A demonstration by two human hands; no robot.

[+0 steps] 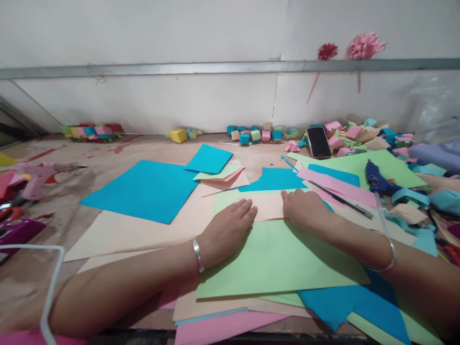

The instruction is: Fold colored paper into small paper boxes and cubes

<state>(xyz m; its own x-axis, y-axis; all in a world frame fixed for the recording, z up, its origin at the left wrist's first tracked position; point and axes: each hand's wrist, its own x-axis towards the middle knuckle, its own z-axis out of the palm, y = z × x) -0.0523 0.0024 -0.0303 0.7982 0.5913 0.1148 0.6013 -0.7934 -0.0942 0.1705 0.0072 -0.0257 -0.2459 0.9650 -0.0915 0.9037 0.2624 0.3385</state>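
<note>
A peach paper [269,205], folded into a strip, lies on a light green sheet [287,258]. My left hand [230,225] rests on the strip's left end, its fingers lying close together over the paper. At the right end, my right hand [311,211] has its fingers curled and pressed at the edge of the peach paper; their undersides are hidden. Just beyond the strip is a blue paper piece [276,179]. To the left lies a large blue sheet [147,191], on top of a wide peach sheet [118,230].
Small coloured paper cubes [255,135] line the wall. A phone [318,142] leans near more paper pieces. On the right are a pen [345,201] and a blue glue gun [381,179]. A pink glue gun [36,179] and purple tool [19,235] lie left.
</note>
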